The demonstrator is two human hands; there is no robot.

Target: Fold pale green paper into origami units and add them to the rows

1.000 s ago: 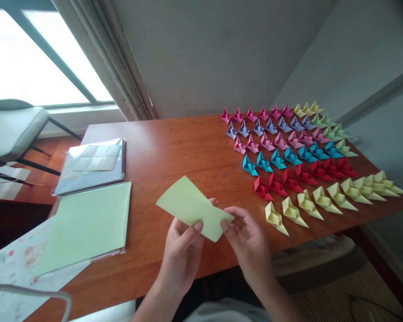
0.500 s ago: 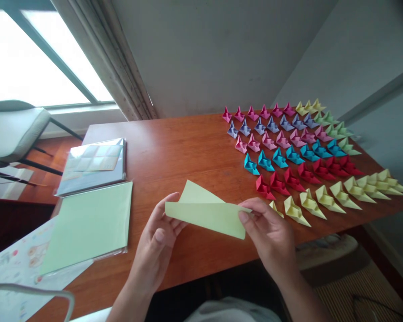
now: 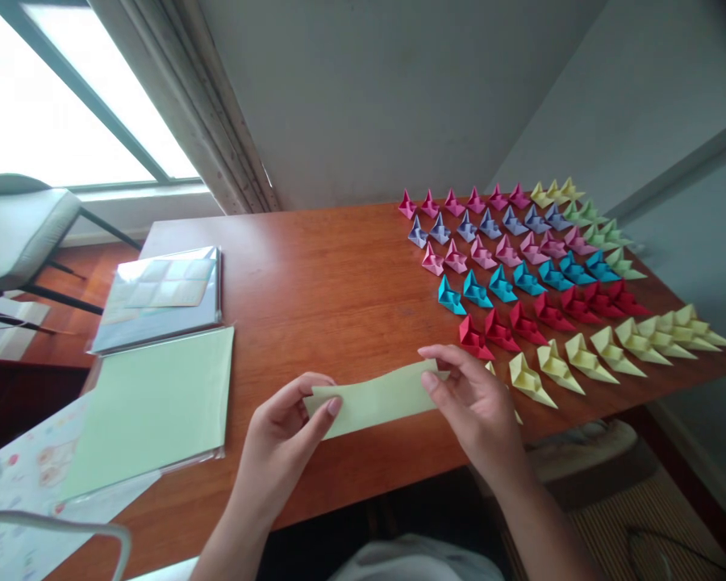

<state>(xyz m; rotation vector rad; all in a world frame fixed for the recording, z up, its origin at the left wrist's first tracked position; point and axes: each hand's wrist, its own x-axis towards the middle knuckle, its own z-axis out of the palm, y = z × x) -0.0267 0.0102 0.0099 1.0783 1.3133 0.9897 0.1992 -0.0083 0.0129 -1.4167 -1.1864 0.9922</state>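
Note:
A pale green sheet of paper (image 3: 378, 402), folded into a long narrow strip, is stretched between my two hands above the front of the table. My left hand (image 3: 287, 428) pinches its left end, thumb in front and fingers behind. At the other end, my right hand (image 3: 475, 399) grips the paper between thumb and fingers. Just right of my right hand stands a row of yellow folded paper boats (image 3: 560, 371); one of them is partly hidden behind the hand.
Rows of red (image 3: 526, 323), blue (image 3: 502, 284), pink, purple and magenta paper boats cover the wooden table's (image 3: 315, 274) right side. On the left lie a pack of green paper (image 3: 151, 403), another wrapped pack (image 3: 157, 311) and a printed sheet (image 3: 18, 452). A white cable (image 3: 54, 520) crosses the lower left.
My left hand has closed on the paper's left end. The upper flap that stuck up at an angle has come down, and the paper is now a flat, narrow strip.

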